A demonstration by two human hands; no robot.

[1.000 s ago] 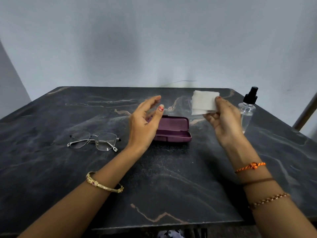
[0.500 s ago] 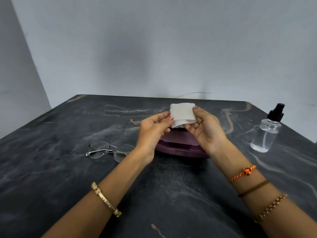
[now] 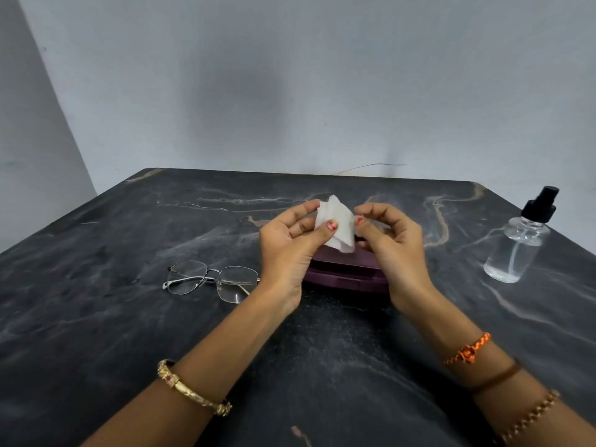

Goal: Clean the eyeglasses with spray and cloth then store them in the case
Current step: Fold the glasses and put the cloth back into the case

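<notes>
The glasses (image 3: 211, 279) lie flat on the dark table (image 3: 96, 317), their long axis running left to right, just left of the left hand (image 3: 287, 246), the nearer one. That hand pinches the white cloth (image 3: 335, 224) by thumb and fingers; the right hand (image 3: 393, 243) pinches its other edge. Beneath the hands sits the purple case (image 3: 348, 274), apparently closed. Farther right stands the spray bottle (image 3: 519, 240), well apart, nothing blocking either reach.

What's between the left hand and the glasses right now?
Nothing visible: the glasses lie on bare table just left of the left hand. But both hands, left and right hand, are pinching the cloth above the case.
</notes>
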